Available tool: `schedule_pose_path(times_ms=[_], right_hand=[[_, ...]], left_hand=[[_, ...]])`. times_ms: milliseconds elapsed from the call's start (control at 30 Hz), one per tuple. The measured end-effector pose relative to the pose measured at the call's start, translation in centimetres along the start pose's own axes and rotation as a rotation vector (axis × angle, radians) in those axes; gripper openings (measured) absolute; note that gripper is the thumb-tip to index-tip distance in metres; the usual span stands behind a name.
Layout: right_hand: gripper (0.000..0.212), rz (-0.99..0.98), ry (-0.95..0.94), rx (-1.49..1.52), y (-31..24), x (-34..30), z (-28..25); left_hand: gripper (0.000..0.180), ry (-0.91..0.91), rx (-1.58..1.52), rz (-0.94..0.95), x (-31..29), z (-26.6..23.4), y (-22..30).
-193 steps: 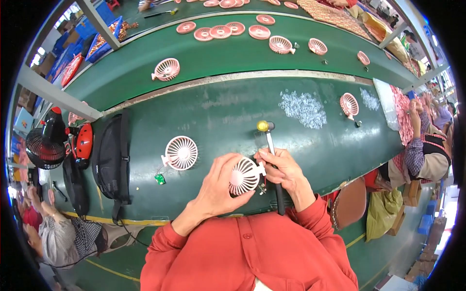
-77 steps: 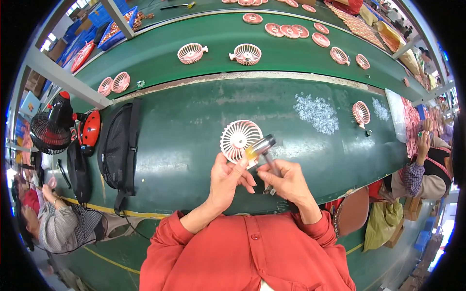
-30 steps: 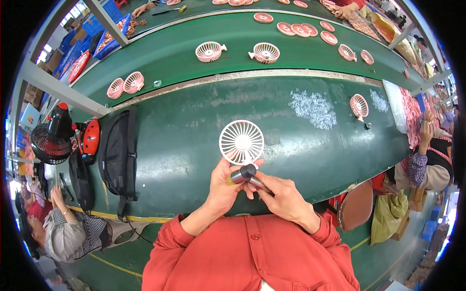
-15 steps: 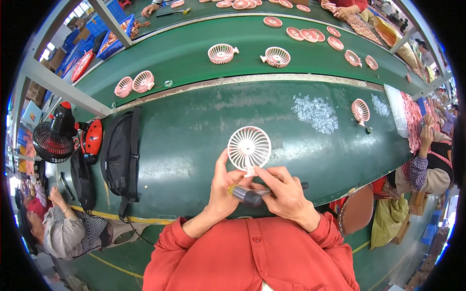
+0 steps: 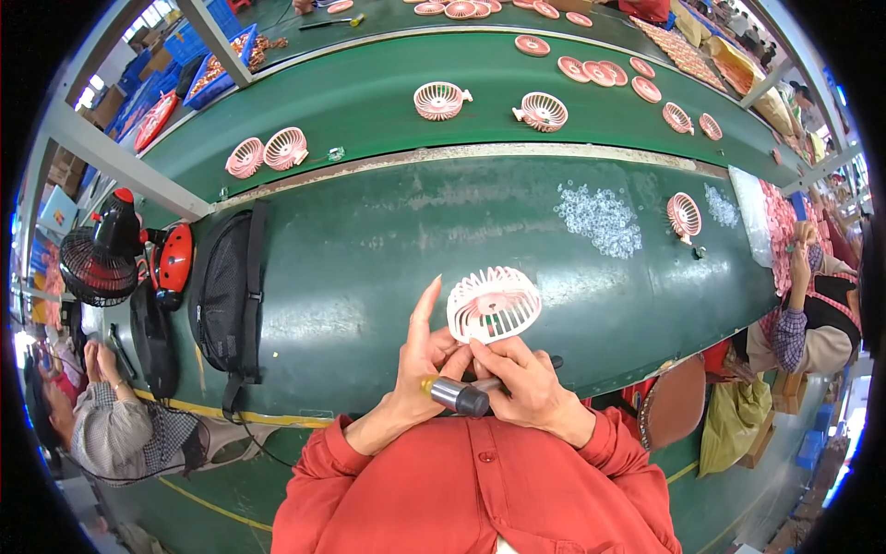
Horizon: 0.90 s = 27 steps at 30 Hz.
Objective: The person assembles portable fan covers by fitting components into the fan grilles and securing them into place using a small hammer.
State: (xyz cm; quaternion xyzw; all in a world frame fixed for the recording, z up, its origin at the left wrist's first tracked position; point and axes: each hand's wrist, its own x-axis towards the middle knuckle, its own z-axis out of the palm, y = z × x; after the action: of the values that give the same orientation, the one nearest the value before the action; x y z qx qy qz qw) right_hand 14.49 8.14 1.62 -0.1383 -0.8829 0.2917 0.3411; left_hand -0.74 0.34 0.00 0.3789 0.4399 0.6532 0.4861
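The person holds a pink fan cage [image 5: 494,307] in front of the body, above the near edge of the green bench [image 5: 369,222], tilted so that its ribbed bowl can be seen from the side. The right hand [image 5: 526,383] pinches the lower rim of the cage with the thumb, and its bent fingers also keep a hammer [image 5: 452,394], whose head with one yellow face lies below the cage, close to the left palm. The left hand [image 5: 420,374] has the index finger stretched away and the other fingers bent near the lower end of the cage; how firmly they press there, one cannot tell, because the fingers and the hammer cover this place. For good work with both things at once, it seems wise to let the left hand carry the cage by its solid lower end and not by the thin ribs, which may bend. The hammer head should preferably point away from the ribs, with the handle well inside the palm, so that it does not swing against the plastic. The loose clear rings [image 5: 600,220], toward the far right corner of the bench, lie well apart from the hands and need not be disturbed.
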Motion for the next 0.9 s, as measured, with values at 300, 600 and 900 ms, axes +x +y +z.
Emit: schedule_pose_path(times_ms=[300, 600, 900], right_hand=[[0.024, 0.266, 0.097, 0.010, -0.8, 0.6, -0.2], [0.048, 0.657, 0.054, 0.331, -0.9, -0.6, 3.0], [0.044, 0.390, 0.065, 0.018, -2.5, -0.5, 2.7]], left_hand=[[0.080, 0.118, 0.081, -0.128, -0.3, -0.3, 0.1], [0.074, 0.173, -0.347, -0.119, -0.2, -1.3, -0.8], [0.072, 0.199, -0.357, -0.197, -1.7, -1.0, 0.3]])
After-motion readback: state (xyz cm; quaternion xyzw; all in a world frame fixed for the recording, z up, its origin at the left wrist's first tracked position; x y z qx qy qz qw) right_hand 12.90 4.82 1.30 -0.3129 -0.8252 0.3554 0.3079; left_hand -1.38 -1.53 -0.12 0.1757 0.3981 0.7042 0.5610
